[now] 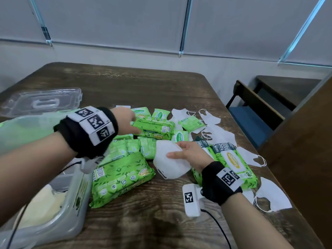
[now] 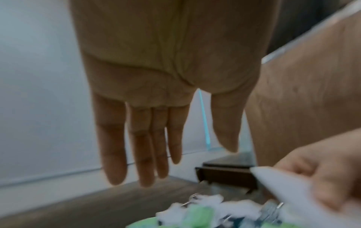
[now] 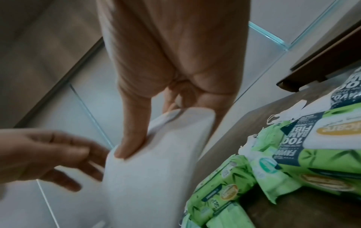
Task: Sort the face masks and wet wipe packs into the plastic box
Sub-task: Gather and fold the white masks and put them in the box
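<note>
Face masks and wet wipe packs lie mixed in a heap on the dark wooden table (image 1: 161, 83), to the right of the plastic box (image 1: 71, 203). One white face mask (image 1: 170, 162) is lifted off the heap in the right hand (image 1: 190, 155), thumb on one face and fingers curled behind it, near the middle of the pile. In the right wrist view the thumb (image 3: 132, 132) presses flat along the mask's fold. The left hand (image 1: 125, 121) reaches over the far side of the heap with its fingers straight and spread slightly, holding nothing; its fingertips appear to hover just above a large green wipe pack (image 1: 154, 128), though contact is hard to judge from the head view. The left wrist view shows the open palm (image 2: 156, 61) with the fingers (image 2: 111, 146) extended.

Another large green pack (image 1: 122, 178) lies nearest the box, and a third with a white label (image 1: 235, 162) lies under the right wrist. Smaller green packs (image 1: 179, 136) sit between them. Loose white masks (image 1: 210, 117) spread toward the table's right edge, one (image 1: 273, 196) near the front corner. The box holds something pale yellow (image 1: 41, 205). Its clear lid (image 1: 41, 103) rests on the table behind it. A dark bench (image 1: 260, 105) stands beyond the table's right side.
</note>
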`<state>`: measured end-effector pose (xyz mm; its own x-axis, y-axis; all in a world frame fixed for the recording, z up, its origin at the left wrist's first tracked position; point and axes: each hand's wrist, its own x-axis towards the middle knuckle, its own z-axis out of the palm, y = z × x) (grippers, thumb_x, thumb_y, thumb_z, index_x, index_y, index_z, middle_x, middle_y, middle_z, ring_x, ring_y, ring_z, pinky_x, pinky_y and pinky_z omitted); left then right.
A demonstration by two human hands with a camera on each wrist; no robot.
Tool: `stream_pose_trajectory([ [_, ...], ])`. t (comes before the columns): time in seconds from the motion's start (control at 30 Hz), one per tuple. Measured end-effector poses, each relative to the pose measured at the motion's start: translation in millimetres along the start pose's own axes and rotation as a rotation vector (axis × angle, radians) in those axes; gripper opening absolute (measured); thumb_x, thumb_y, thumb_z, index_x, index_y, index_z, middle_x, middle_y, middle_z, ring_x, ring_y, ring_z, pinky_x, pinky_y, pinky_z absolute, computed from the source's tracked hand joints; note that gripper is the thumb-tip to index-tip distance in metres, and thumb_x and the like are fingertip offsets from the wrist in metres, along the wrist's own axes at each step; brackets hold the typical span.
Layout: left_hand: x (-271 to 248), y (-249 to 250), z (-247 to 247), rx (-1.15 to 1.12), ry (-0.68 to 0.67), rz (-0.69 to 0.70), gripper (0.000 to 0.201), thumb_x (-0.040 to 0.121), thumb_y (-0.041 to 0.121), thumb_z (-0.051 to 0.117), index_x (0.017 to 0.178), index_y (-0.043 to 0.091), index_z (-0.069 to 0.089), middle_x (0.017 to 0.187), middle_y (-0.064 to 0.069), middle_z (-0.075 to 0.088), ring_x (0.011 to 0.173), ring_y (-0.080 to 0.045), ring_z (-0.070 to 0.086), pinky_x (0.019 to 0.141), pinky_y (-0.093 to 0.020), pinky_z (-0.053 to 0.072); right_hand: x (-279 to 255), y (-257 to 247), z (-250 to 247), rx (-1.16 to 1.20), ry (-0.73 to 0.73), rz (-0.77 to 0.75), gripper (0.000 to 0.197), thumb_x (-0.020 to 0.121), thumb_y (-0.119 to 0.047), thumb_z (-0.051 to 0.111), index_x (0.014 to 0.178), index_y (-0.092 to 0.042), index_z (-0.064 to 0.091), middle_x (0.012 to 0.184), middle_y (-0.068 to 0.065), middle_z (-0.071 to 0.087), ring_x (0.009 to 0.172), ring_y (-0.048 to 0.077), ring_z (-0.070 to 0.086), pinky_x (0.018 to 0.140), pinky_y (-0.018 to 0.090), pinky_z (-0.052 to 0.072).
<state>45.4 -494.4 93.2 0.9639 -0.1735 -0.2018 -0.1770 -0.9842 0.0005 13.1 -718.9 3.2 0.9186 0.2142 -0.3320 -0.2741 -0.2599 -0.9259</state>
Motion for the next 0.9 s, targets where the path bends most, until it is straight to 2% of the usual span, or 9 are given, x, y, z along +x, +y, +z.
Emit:
stream_pose_trajectory([
  [0.1,1,39,2,-0.412,-0.077,0.120,0.058,0.079,0.053,0.064,0.123,0.017,0.058,0.117,0.002,0.062,0.108,-0.016,0.058,0.095,-0.028,0.045,-1,-8,4,0.162,0.043,-0.104,0.027,0.075,-0.005,0.075,0.100,0.000,0.065,0.094,0.015,0.070,0.079,0.025,0.067,0.071,0.035,0.054],
  [0.2,9,60,28,-0.810,-0.106,0.169,0.026,0.074,0.037,0.076,0.090,0.019,0.067,0.086,0.000,0.066,0.082,-0.017,0.062,0.073,-0.027,0.049,-2,-5,4,0.297,0.088,-0.163,0.015,0.077,-0.001,0.072,0.091,-0.005,0.067,0.081,0.008,0.071,0.068,0.018,0.068,0.062,0.027,0.054],
  [0.33,20,75,62,-1.081,0.021,0.047,0.015,0.079,0.022,0.073,0.069,0.020,0.062,0.072,0.001,0.064,0.070,-0.018,0.059,0.068,-0.029,0.048,-6,10,-3,0.312,0.197,-0.091,0.010,0.081,-0.003,0.069,0.082,-0.009,0.062,0.074,0.004,0.068,0.059,0.013,0.064,0.057,0.023,0.053],
  [0.4,25,80,73,-1.185,0.034,-0.024,0.010,0.081,0.021,0.072,0.077,0.015,0.064,0.085,-0.008,0.067,0.082,-0.026,0.063,0.079,-0.039,0.053,-6,29,-17,0.247,0.365,-0.022,0.008,0.083,-0.005,0.067,0.084,-0.011,0.060,0.076,0.005,0.064,0.059,0.013,0.059,0.056,0.023,0.049],
  [0.5,26,89,81,-1.315,0.031,-0.067,0.013,0.076,0.021,0.076,0.081,0.016,0.065,0.096,-0.017,0.067,0.092,-0.033,0.064,0.085,-0.052,0.053,-11,67,-50,0.158,0.855,0.041,0.009,0.085,-0.005,0.058,0.091,-0.011,0.058,0.088,0.009,0.064,0.074,0.023,0.059,0.068,0.028,0.047],
  [0.6,29,99,88,-1.372,0.032,-0.043,0.012,0.077,0.016,0.076,0.083,0.016,0.066,0.082,-0.008,0.069,0.079,-0.026,0.064,0.074,-0.037,0.054,-22,116,-83,-0.023,1.110,0.274,0.030,0.082,-0.004,0.059,0.112,-0.004,0.054,0.110,0.015,0.059,0.104,0.031,0.057,0.078,0.029,0.041],
  [0.67,29,107,91,-1.383,0.018,-0.037,0.010,0.078,0.015,0.074,0.086,0.015,0.068,0.074,0.001,0.069,0.070,-0.020,0.063,0.067,-0.028,0.053,-30,146,-96,-0.192,1.043,0.535,0.051,0.075,-0.014,0.068,0.120,0.001,0.050,0.125,0.020,0.054,0.117,0.034,0.052,0.090,0.036,0.043],
  [0.77,28,116,96,-1.378,-0.042,-0.008,0.012,0.077,0.015,0.075,0.088,0.011,0.071,0.080,-0.004,0.072,0.072,-0.022,0.066,0.075,-0.033,0.053,-34,184,-102,-0.491,0.699,0.787,0.070,0.074,-0.039,0.068,0.129,-0.001,0.046,0.134,0.015,0.049,0.124,0.031,0.048,0.098,0.036,0.044],
  [0.9,28,129,103,-1.315,-0.108,0.058,0.002,0.083,0.011,0.069,0.085,0.012,0.069,0.069,0.005,0.070,0.066,-0.016,0.064,0.069,-0.029,0.054,-43,182,-110,-0.889,0.508,0.743,0.055,0.084,-0.039,0.062,0.125,-0.005,0.046,0.129,0.013,0.051,0.119,0.027,0.052,0.096,0.035,0.048],
])
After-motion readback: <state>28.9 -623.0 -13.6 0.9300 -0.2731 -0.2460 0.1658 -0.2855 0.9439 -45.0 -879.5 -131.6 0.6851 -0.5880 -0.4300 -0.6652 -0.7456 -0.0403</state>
